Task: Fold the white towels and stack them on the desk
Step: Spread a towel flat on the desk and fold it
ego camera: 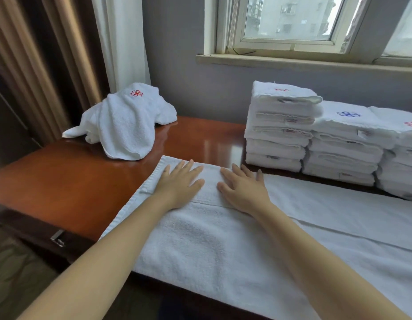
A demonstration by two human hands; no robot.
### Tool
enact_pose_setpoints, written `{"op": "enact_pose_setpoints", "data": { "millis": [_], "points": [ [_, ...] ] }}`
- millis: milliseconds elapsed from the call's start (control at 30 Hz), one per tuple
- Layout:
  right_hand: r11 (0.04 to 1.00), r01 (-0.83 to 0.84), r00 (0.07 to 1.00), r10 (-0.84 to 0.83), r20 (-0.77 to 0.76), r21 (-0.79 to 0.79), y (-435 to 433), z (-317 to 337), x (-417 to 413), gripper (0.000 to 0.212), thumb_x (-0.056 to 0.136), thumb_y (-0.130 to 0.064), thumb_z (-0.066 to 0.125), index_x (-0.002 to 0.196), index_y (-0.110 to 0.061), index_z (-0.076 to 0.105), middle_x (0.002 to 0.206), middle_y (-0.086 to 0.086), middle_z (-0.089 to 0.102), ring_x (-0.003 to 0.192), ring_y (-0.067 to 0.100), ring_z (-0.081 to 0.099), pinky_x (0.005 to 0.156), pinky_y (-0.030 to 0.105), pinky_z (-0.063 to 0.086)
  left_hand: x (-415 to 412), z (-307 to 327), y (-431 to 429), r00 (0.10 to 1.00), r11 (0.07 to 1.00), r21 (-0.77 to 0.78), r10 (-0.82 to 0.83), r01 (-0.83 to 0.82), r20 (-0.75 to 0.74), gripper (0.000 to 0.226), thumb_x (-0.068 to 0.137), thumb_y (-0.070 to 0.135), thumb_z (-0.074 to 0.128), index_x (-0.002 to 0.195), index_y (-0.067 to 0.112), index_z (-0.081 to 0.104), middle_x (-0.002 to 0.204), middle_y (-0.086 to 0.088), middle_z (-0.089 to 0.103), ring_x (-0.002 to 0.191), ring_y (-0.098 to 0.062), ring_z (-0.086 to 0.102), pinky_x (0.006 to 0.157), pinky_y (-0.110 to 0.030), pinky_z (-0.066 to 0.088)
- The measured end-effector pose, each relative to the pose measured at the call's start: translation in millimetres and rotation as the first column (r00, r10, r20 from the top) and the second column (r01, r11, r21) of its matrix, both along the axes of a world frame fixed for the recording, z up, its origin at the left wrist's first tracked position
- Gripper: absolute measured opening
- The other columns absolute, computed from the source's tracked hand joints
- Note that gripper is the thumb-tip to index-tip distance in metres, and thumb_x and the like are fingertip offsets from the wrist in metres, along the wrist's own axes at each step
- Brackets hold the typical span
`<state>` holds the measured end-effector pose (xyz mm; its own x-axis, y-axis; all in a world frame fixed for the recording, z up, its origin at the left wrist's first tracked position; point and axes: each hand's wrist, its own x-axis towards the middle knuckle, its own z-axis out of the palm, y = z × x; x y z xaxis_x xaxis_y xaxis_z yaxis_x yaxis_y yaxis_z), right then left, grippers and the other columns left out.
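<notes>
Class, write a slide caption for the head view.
Pressing a white towel flat on the desk with left hand and right hand, folded stacks beside.

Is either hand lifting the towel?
No, the left hand and right hand press flat on the white terry towel spread over the reddish-brown wooden desk.

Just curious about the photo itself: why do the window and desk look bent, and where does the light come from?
In the head view, the wide-angle lens bows straight lines: the window sill slants, the desk edge curves. Daylight from the window leaves pale glare streaks on the glossy desk beside the folded stacks. The left hand and right hand look sharp; the curtain is dim.
</notes>
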<state>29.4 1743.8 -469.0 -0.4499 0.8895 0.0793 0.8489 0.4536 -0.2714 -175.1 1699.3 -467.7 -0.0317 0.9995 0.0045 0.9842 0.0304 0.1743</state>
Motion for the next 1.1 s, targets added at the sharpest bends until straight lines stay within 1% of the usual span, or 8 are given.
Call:
{"op": "enact_pose_setpoints", "data": {
  "millis": [100, 200, 333, 433, 567, 767, 900, 1100],
  "points": [
    [0.994, -0.017, 0.987, 0.034, -0.155, 0.112, -10, 3, 2, 0.042, 0.097, -0.043, 0.045, 0.135, -0.029, 0.053, 0.154, 0.0, 0.039, 0.148, 0.022, 0.022, 0.12, 0.048, 0.015, 3, 0, -7, 0.989, 0.983, 0.181, -0.008, -0.019, 0.148, 0.045, 0.101, 0.043, 0.04, 0.145, 0.034, 0.046, 0.16, 0.005, 0.031, 0.148, -0.014, 0.023, 0.121, -0.039, 0.014],
    [0.968, -0.028, 0.959, 0.096, -0.266, 0.249, -30, 9, 8, 0.025, 0.096, -0.029, 0.053, 0.112, -0.02, 0.069, 0.121, -0.004, 0.065, 0.121, 0.02, 0.052, 0.095, 0.034, 0.044, 11, 8, -23, 0.97, 0.908, 0.416, -0.05, -0.056, 0.239, 0.023, 0.096, 0.026, 0.057, 0.112, 0.026, 0.073, 0.126, 0.008, 0.065, 0.118, -0.016, 0.059, 0.096, -0.035, 0.047],
    [0.985, -0.11, 0.978, 0.132, -0.164, 0.135, -60, 16, 24, 0.022, 0.096, -0.032, 0.049, 0.111, -0.024, 0.063, 0.112, -0.008, 0.058, 0.115, 0.016, 0.049, 0.1, 0.036, 0.035, 28, 14, -56, 0.972, 0.945, 0.327, -0.059, -0.019, 0.227, 0.026, 0.096, 0.029, 0.057, 0.119, 0.03, 0.07, 0.131, 0.012, 0.061, 0.122, -0.012, 0.055, 0.098, -0.033, 0.046],
    [0.994, -0.104, 0.994, 0.105, -0.025, 0.026, -86, 16, 45, 0.039, 0.098, -0.046, 0.043, 0.132, -0.028, 0.05, 0.136, -0.003, 0.045, 0.133, 0.019, 0.032, 0.11, 0.043, 0.019, 45, 11, -94, 0.947, 0.959, 0.28, -0.133, 0.049, 0.291, 0.033, 0.097, 0.034, 0.056, 0.129, 0.039, 0.062, 0.142, 0.018, 0.052, 0.132, -0.003, 0.046, 0.105, -0.028, 0.04],
    [0.997, -0.055, 0.995, 0.059, 0.081, -0.046, -120, 8, 67, 0.059, 0.1, -0.056, 0.025, 0.154, -0.034, 0.017, 0.165, -0.004, 0.003, 0.151, 0.019, -0.006, 0.119, 0.054, -0.009, 55, -1, -139, 0.949, 0.955, 0.278, -0.181, 0.107, 0.258, 0.036, 0.098, 0.042, 0.053, 0.133, 0.04, 0.058, 0.147, 0.021, 0.045, 0.138, 0.0, 0.036, 0.112, -0.025, 0.03],
    [0.99, -0.139, 0.989, 0.139, 0.041, -0.005, -167, 0, 77, 0.06, 0.098, -0.061, 0.024, 0.152, -0.038, 0.021, 0.164, -0.007, 0.008, 0.151, 0.02, -0.004, 0.119, 0.054, -0.008, 51, -20, -184, 0.919, 0.869, 0.479, -0.282, 0.124, 0.274, 0.031, 0.091, 0.048, 0.062, 0.116, 0.032, 0.071, 0.13, 0.02, 0.059, 0.128, 0.003, 0.047, 0.105, -0.037, 0.045],
    [0.982, -0.188, 0.979, 0.188, 0.077, -0.006, -181, -2, 83, 0.064, 0.095, -0.065, 0.017, 0.154, -0.041, 0.012, 0.165, -0.008, 0.001, 0.151, 0.017, -0.011, 0.119, 0.053, -0.01, 44, -31, -204, 0.961, 0.89, 0.408, -0.262, 0.206, 0.087, 0.07, 0.074, 0.073, 0.062, 0.136, 0.041, 0.052, 0.147, 0.021, 0.042, 0.138, -0.002, 0.033, 0.114, -0.034, 0.024],
    [0.984, -0.173, 0.985, 0.173, 0.016, 0.031, -190, -2, 86, 0.061, 0.097, -0.064, 0.02, 0.153, -0.041, 0.018, 0.165, -0.01, 0.005, 0.151, 0.014, -0.008, 0.121, 0.047, -0.011, 46, -40, -209, 0.95, 0.865, 0.486, -0.243, 0.123, 0.193, 0.059, 0.075, 0.028, 0.084, 0.128, 0.035, 0.059, 0.142, 0.019, 0.049, 0.137, -0.006, 0.04, 0.114, -0.044, 0.03]
  ]
}}
